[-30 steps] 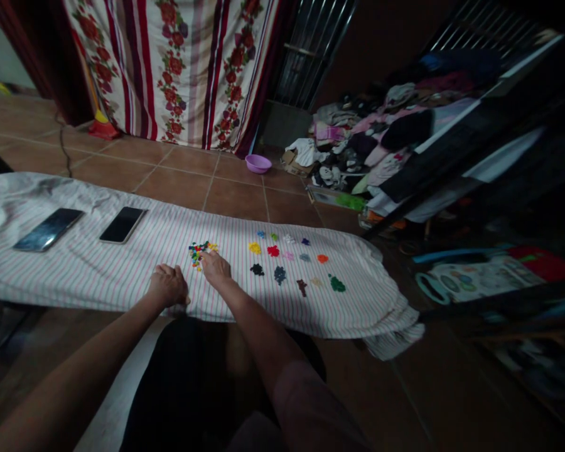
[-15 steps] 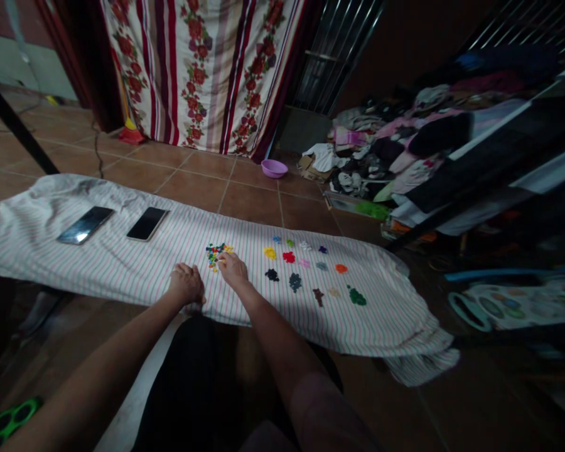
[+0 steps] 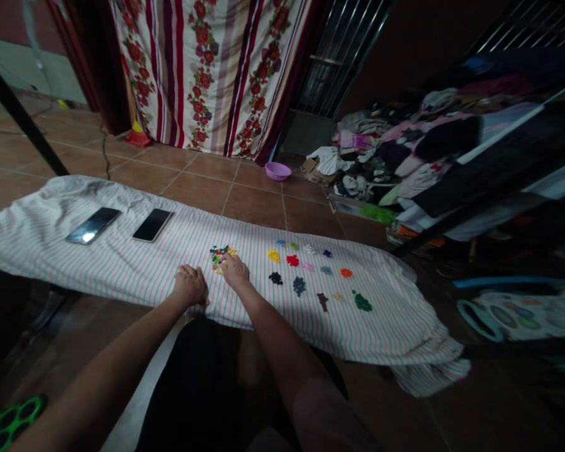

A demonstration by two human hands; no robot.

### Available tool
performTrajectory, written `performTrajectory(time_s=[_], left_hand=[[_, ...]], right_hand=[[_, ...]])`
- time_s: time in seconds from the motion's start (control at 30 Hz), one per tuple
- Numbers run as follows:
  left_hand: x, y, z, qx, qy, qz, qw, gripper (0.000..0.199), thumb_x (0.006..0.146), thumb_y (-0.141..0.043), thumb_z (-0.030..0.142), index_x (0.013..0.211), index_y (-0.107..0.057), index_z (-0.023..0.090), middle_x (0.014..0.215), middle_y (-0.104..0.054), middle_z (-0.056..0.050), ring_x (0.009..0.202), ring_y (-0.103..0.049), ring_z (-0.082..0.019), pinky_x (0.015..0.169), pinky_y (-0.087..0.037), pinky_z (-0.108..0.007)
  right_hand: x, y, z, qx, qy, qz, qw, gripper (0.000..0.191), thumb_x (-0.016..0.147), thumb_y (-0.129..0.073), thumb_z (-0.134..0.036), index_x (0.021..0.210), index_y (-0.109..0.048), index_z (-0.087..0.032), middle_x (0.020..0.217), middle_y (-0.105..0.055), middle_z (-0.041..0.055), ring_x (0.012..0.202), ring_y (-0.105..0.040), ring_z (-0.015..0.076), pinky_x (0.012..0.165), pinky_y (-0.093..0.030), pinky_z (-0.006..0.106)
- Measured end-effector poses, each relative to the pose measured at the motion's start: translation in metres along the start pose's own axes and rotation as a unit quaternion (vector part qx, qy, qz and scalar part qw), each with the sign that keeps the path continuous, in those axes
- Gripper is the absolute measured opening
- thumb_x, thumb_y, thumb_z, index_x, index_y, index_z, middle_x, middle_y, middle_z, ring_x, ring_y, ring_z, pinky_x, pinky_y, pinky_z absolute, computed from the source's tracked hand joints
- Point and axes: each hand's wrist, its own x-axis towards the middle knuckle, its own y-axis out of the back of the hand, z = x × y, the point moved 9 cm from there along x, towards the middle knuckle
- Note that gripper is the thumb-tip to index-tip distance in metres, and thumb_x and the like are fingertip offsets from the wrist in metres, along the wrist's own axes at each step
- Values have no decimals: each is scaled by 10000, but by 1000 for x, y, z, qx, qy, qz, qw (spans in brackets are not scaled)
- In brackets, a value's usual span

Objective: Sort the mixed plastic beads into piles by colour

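A mixed heap of tiny coloured pieces (image 3: 220, 252), too small to name, lies on the striped cloth (image 3: 254, 301). My right hand (image 3: 236, 271) reaches into the near right side of this heap, its fingertips pinched together; whatever is between them is too small to make out. To the left, my left hand (image 3: 191, 287) rests at the cloth's near edge, fingers curled in, with nothing visible in it. Right of my hands sit several small single-colour piles, among them a yellow pile (image 3: 274, 256), a red pile (image 3: 292, 260), a black pile (image 3: 275, 278) and a dark green pile (image 3: 362, 301).
Two phones (image 3: 153, 225) lie flat at the left of the cloth. Beyond it, a purple basin (image 3: 277, 171) stands on the tiled floor before a floral curtain (image 3: 235, 75). A large heap of clothes (image 3: 405, 144) fills the right rear. Dark metal bars (image 3: 23, 113) rise at the sides.
The whole view has shifted slightly, so things sit a little further right. My right hand stays at the mixed heap with its fingertips moved slightly; my left hand stays at the edge.
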Motion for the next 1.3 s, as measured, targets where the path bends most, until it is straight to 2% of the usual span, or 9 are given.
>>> performTrajectory(time_s=[0.13, 0.4, 0.6, 0.7, 0.9, 1.07, 1.17, 1.3], left_hand=[[0, -1, 0, -9, -5, 0, 1000, 1033, 605, -658, 592, 1364, -338, -32, 1364, -348, -400, 1271, -340, -506, 950, -318, -500], [0, -2, 0, -40, -20, 14, 999, 1053, 584, -627, 678, 1358, -362, 16, 1351, -389, -368, 1272, -328, -510, 966, -293, -532], [-2, 1, 0, 3, -8, 7, 1000, 1034, 596, -672, 588, 1356, -345, -31, 1361, -356, -403, 1281, -346, -489, 952, -324, -484], [-4, 5, 1, 17, -5, 11, 1000, 1029, 617, -660, 578, 1355, -337, -63, 1355, -355, -413, 1258, -379, -481, 942, -338, -460], [-4, 2, -2, 24, 2, 3, 1000, 1061, 609, -655, 564, 1394, -288, -48, 1378, -334, -401, 1270, -367, -486, 956, -339, -453], [-2, -3, -2, 56, -12, 9, 998, 1045, 638, -593, 590, 1407, -271, -40, 1359, -368, -393, 1256, -390, -478, 942, -347, -473], [0, -5, -2, 58, -19, 8, 998, 1031, 637, -573, 585, 1396, -289, -52, 1331, -404, -391, 1247, -399, -477, 953, -332, -502], [7, -10, 0, 34, -21, 8, 999, 1008, 610, -579, 584, 1360, -357, -53, 1319, -423, -387, 1236, -391, -501, 968, -297, -556]], right_hand=[[-2, 1, 1, 9, 11, 5, 1000, 222, 922, -433, -276, 1111, -548, -270, 1155, -580, 43, 1061, -553, 171, 861, -406, 292], [0, -3, 13, 39, 10, 28, 999, 215, 936, -363, -240, 1092, -509, -231, 1117, -617, 42, 1011, -576, 163, 835, -412, 280], [-10, -3, 33, 145, 11, 114, 983, 221, 930, -370, -252, 1110, -491, -210, 1056, -656, 41, 954, -620, 152, 837, -443, 268], [-18, -4, 42, 200, 12, 125, 972, 198, 903, -411, -227, 1074, -508, -204, 970, -674, 32, 903, -640, 143, 828, -470, 271], [-38, -9, 57, 299, 10, 89, 950, 149, 902, -412, -236, 992, -531, -225, 909, -672, -3, 787, -665, 110, 681, -524, 227], [-63, -5, 71, 282, -1, 114, 953, 141, 861, -481, -240, 961, -577, -216, 929, -660, 7, 775, -663, 115, 655, -533, 218], [-73, -4, 81, 328, 4, 118, 937, 171, 863, -461, -255, 971, -585, -207, 1009, -619, 28, 707, -661, 102, 534, -518, 192], [-81, 3, 101, 366, 13, 122, 922, 165, 842, -484, -271, 947, -598, -217, 953, -610, 13, 609, -642, 88, 449, -484, 173]])
